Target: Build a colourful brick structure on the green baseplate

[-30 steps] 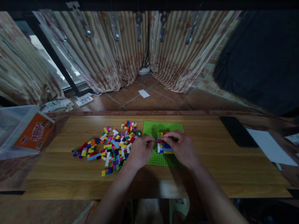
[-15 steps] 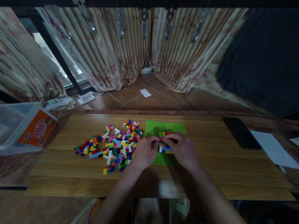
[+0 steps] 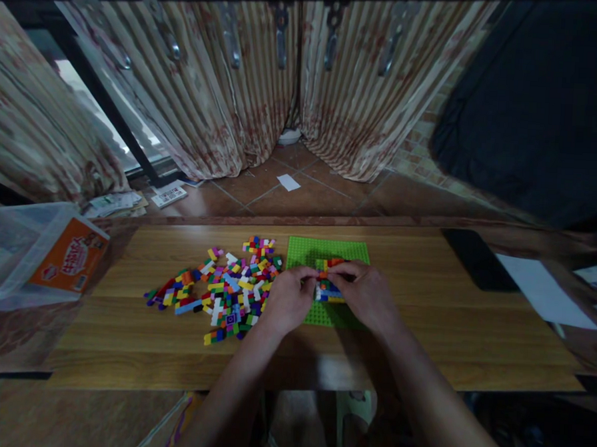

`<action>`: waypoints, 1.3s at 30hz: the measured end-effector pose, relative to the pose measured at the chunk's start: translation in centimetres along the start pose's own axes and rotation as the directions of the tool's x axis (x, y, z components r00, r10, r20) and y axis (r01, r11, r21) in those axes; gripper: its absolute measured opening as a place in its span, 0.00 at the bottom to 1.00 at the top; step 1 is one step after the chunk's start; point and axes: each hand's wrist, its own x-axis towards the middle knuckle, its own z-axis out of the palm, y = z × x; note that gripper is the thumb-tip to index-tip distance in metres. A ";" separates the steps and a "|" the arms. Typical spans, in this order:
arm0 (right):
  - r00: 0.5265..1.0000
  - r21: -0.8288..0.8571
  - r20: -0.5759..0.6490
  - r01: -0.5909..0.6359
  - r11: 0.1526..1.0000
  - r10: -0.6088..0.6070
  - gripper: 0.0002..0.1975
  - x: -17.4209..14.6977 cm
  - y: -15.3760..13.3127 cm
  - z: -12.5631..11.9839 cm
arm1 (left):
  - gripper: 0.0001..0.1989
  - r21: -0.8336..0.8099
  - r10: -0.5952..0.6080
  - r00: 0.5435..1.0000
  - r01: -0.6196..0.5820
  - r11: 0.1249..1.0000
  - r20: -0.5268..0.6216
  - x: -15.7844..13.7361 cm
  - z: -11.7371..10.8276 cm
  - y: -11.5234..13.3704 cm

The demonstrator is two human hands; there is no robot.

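A green studded baseplate (image 3: 302, 250) lies on the wooden table, with a small build of coloured toy bricks (image 3: 331, 296) on its middle. My left hand (image 3: 290, 298) reaches in from the left, thumb and forefinger pinched at the build's left edge. From the other side my right hand (image 3: 367, 292) bends over the build, its fingertips pinched close to the left ones. Between the two sets of fingertips shows a small orange-red spot, too small to tell which hand has it. The hands cover part of the build.
Left of the baseplate spreads a pile of loose toy bricks (image 3: 232, 283). A clear plastic box (image 3: 6, 255) with an orange label stands at the table's left end. On the right lie a black flat object (image 3: 479, 261) and a white paper sheet (image 3: 545, 290).
The whole view has shifted slightly. Both hands stay over the build, and the fingertips have moved only a little; an orange-red spot now shows between them.
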 end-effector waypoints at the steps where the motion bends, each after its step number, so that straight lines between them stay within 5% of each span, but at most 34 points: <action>1: 1.000 -0.001 0.002 0.001 1.000 -0.001 0.07 0.0 0.0 0.0 | 0.14 0.000 0.000 1.000 0.000 1.000 -0.002 0.0 0.0 0.0; 39: 0.998 -0.144 0.016 0.067 0.987 -0.065 0.12 -0.4 -1.5 0.6 | 0.12 0.133 -0.041 0.994 0.054 0.990 -0.101 0.4 0.9 0.2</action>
